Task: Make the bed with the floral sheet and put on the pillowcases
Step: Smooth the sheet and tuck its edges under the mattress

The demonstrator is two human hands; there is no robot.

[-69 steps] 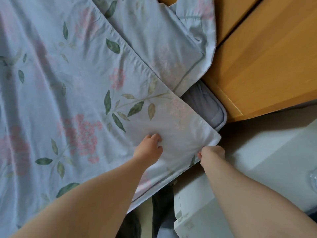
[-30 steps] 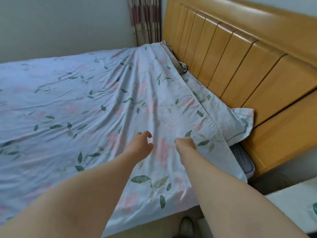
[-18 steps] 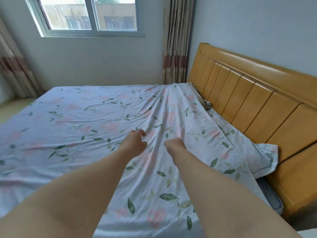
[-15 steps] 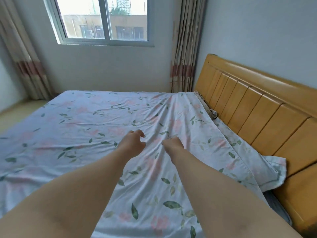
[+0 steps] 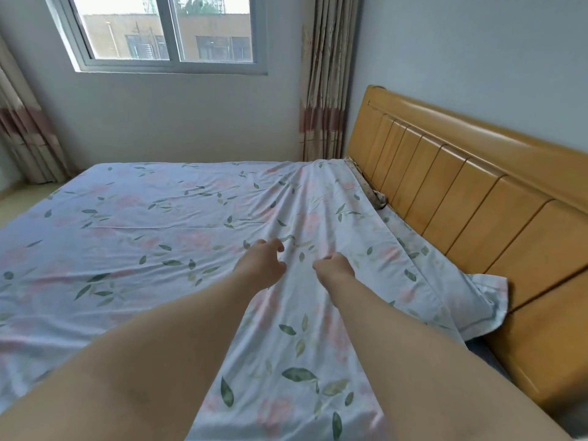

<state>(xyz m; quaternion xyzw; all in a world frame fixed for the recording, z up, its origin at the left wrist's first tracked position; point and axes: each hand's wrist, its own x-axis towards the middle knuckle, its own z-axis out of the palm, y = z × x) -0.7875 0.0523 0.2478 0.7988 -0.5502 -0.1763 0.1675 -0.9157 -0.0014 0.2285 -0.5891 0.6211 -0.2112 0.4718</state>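
Observation:
The floral sheet [image 5: 152, 224], pale blue with pink flowers and green leaves, lies spread over the bed. A ridge of folds runs from my hands to the far corner by the headboard. My left hand [image 5: 264, 264] hovers on the sheet with loosely curled fingers and holds nothing. My right hand [image 5: 334, 267] lies just right of the ridge, its fingers curled down into the cloth where the folds meet. A flat floral pillowcase [image 5: 474, 300] lies along the headboard, its near corner hanging past the sheet's edge.
A wooden slatted headboard [image 5: 471, 198] lines the right side. A window [image 5: 165, 30] and a striped curtain [image 5: 324, 90] stand at the far wall. A strip of patterned cloth [image 5: 377, 197] shows at the far head end. Bare floor [image 5: 19, 198] lies far left.
My hands left the near corner of the sheet, where the right one pinched the edge, and moved up onto the sheet. The view rose from that corner to the whole bed.

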